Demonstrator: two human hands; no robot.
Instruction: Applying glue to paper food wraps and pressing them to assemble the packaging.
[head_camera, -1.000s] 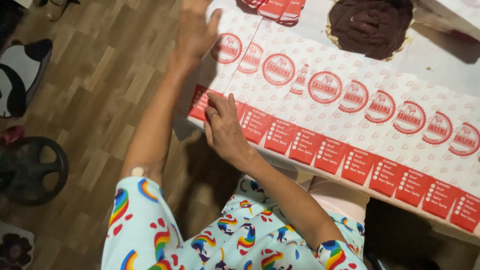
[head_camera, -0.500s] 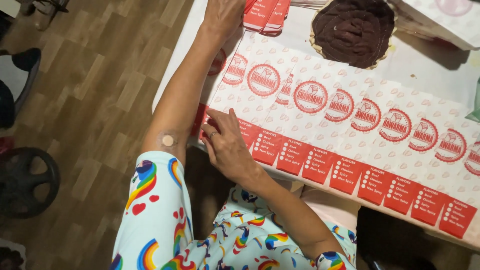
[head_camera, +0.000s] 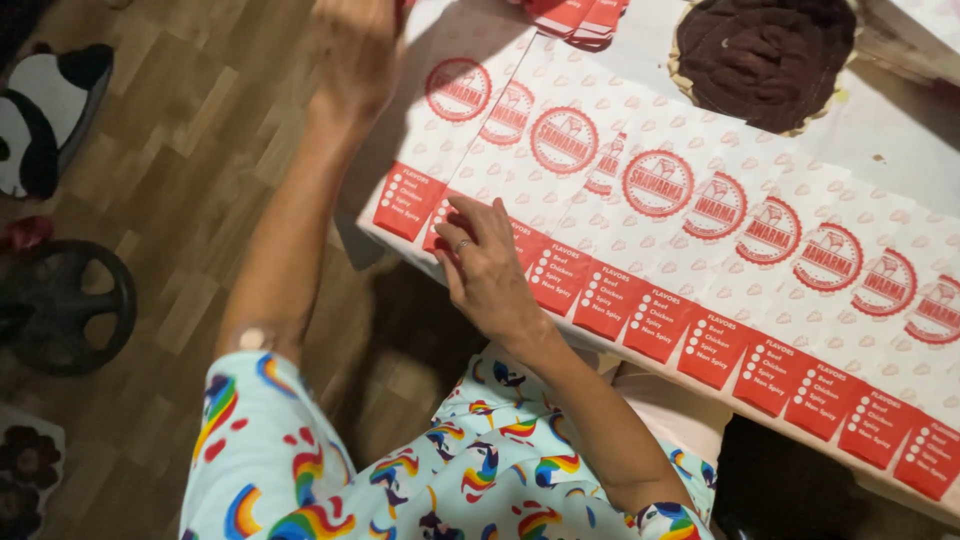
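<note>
A row of overlapping white paper bags (head_camera: 700, 250) with round red emblems and red bottom strips is fanned out along the near edge of a white table (head_camera: 900, 130). My right hand (head_camera: 485, 275) lies flat on the red strips near the row's left end, fingers spread, a ring on one finger. My left hand (head_camera: 355, 50) reaches to the far end of the leftmost bag (head_camera: 440, 130). The frame's top edge cuts it off, so its grip is hidden.
A dark brown round quilted pad (head_camera: 765, 55) lies at the table's far side. A small pile of red-and-white bags (head_camera: 575, 15) sits beside it. On the wooden floor to the left are a black-and-white panda-shaped thing (head_camera: 50, 110) and a black wheel-like object (head_camera: 70, 305).
My left hand has reached farther away along the leftmost bag toward the table's far side. My right hand stays on the red strips, fingers slightly shifted.
</note>
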